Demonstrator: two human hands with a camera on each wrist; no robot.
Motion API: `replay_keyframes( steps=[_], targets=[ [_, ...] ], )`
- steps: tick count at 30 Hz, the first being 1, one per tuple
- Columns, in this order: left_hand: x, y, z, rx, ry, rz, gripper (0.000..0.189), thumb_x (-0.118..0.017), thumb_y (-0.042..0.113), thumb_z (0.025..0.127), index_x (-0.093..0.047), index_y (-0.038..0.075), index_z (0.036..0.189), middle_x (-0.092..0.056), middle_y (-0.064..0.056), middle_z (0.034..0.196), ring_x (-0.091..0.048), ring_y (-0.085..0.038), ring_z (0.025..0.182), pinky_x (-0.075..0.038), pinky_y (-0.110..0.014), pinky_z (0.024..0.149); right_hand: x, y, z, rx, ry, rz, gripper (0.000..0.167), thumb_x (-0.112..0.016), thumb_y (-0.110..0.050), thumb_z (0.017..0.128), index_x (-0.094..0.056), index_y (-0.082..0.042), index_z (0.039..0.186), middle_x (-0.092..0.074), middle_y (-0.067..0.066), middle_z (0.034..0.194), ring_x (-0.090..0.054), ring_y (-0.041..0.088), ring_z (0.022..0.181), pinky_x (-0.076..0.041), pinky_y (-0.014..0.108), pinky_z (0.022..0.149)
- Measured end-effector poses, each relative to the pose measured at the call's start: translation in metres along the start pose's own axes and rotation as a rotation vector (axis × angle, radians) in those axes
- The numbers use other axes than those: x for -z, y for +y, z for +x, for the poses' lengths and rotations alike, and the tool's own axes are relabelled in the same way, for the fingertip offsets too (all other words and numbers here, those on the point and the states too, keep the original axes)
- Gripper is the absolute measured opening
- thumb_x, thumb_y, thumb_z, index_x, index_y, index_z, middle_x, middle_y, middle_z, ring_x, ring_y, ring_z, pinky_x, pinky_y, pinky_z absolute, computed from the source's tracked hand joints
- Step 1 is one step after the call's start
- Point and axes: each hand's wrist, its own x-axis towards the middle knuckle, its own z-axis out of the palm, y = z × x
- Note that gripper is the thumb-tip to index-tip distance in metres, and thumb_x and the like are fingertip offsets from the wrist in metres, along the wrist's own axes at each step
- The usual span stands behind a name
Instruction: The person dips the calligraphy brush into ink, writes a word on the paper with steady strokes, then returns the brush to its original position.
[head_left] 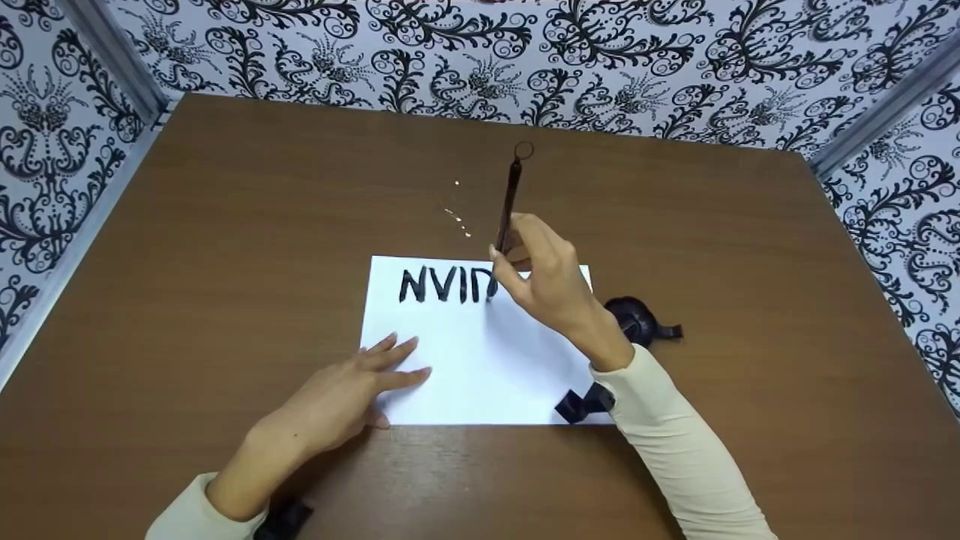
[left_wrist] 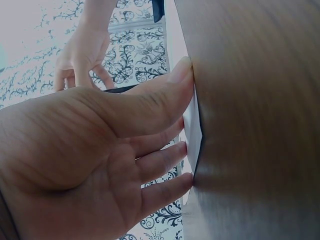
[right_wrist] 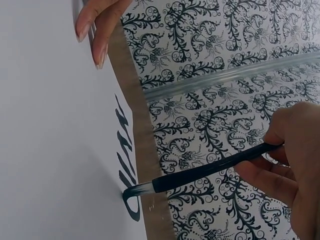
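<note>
A dark-handled paintbrush (head_left: 510,195) with a loop at its top stands nearly upright in my right hand (head_left: 551,281), pinched between thumb and fingers. In the right wrist view its pale bristles (right_wrist: 141,189), dark at the tip, touch the white paper (head_left: 465,360) at the end of a black stroke. Black painted letters (head_left: 439,285) along the sheet's upper part read N, V, I and a D shape. My left hand (head_left: 349,397) rests with spread, fairly straight fingers on the paper's lower left edge; the left wrist view shows its thumb and fingertips at the sheet.
The paper lies on a brown wooden table (head_left: 225,262). Several small pale flecks (head_left: 457,217) are beyond it. Black strap pieces show by the right wrist (head_left: 634,321). Black-and-white patterned walls (head_left: 480,60) with grey corner trims border the table.
</note>
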Motion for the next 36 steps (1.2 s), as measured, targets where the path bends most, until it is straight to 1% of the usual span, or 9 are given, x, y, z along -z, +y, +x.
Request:
replay_keyframes(
  steps=[9,15,21,24,29,33,36],
  targets=[
    [0.001,0.000,0.002,0.003,-0.006,0.001,0.063,-0.077,0.003,0.075,-0.058,0.016,0.134,-0.038,-0.013,0.148,-0.032,-0.036,0.136,-0.043,-0.058,0.092,-0.004,-0.005,-0.001,-0.007,-0.006,0.021,0.022,-0.061,0.003,0.087,-0.053,0.004,0.108,-0.059,0.012,0.091,-0.067,0.018,0.080,-0.053,0.018,0.062],
    [0.002,0.001,0.003,-0.002,-0.007,0.012,0.063,-0.078,0.003,0.075,-0.058,0.015,0.134,-0.038,-0.013,0.148,-0.033,-0.037,0.136,-0.042,-0.059,0.092,-0.006,-0.007,-0.001,-0.012,0.002,0.049,0.023,-0.060,0.005,0.086,-0.054,0.002,0.108,-0.058,0.011,0.089,-0.067,0.018,0.080,-0.053,0.018,0.061],
    [0.002,0.000,0.004,0.008,-0.016,0.007,0.063,-0.077,0.003,0.076,-0.058,0.016,0.134,-0.038,-0.012,0.148,-0.033,-0.037,0.136,-0.043,-0.058,0.091,-0.007,-0.008,0.000,-0.005,0.015,0.041,0.022,-0.062,0.004,0.086,-0.054,0.004,0.106,-0.058,0.011,0.089,-0.067,0.019,0.081,-0.053,0.018,0.061],
    [0.002,-0.001,0.004,0.011,-0.013,0.005,0.063,-0.077,0.003,0.075,-0.058,0.016,0.134,-0.038,-0.012,0.148,-0.033,-0.037,0.136,-0.044,-0.058,0.090,-0.005,-0.009,0.002,0.010,0.044,0.038,0.021,-0.063,0.004,0.085,-0.054,0.004,0.104,-0.059,0.011,0.089,-0.067,0.019,0.080,-0.054,0.019,0.060],
    [0.000,-0.001,0.004,0.010,-0.011,0.001,0.065,-0.079,0.004,0.073,-0.058,0.016,0.134,-0.038,-0.013,0.149,-0.032,-0.036,0.136,-0.044,-0.057,0.091,0.005,-0.010,0.005,0.025,0.141,0.061,0.019,-0.065,0.005,0.082,-0.057,0.004,0.100,-0.061,0.011,0.086,-0.067,0.019,0.077,-0.054,0.021,0.059],
    [-0.001,-0.001,0.003,0.012,-0.010,-0.009,0.065,-0.079,0.004,0.073,-0.057,0.016,0.134,-0.037,-0.013,0.149,-0.031,-0.036,0.136,-0.043,-0.057,0.092,0.014,-0.005,0.004,0.010,0.200,0.060,0.018,-0.065,0.005,0.081,-0.057,0.004,0.098,-0.063,0.011,0.085,-0.068,0.019,0.075,-0.054,0.020,0.059],
    [-0.002,-0.001,0.001,0.001,0.001,-0.009,0.066,-0.078,0.003,0.073,-0.057,0.015,0.134,-0.037,-0.013,0.149,-0.032,-0.037,0.136,-0.043,-0.057,0.091,0.019,0.001,0.001,-0.007,0.220,0.047,0.018,-0.066,0.005,0.082,-0.057,0.004,0.098,-0.063,0.011,0.085,-0.069,0.019,0.074,-0.054,0.021,0.058]
  ],
)
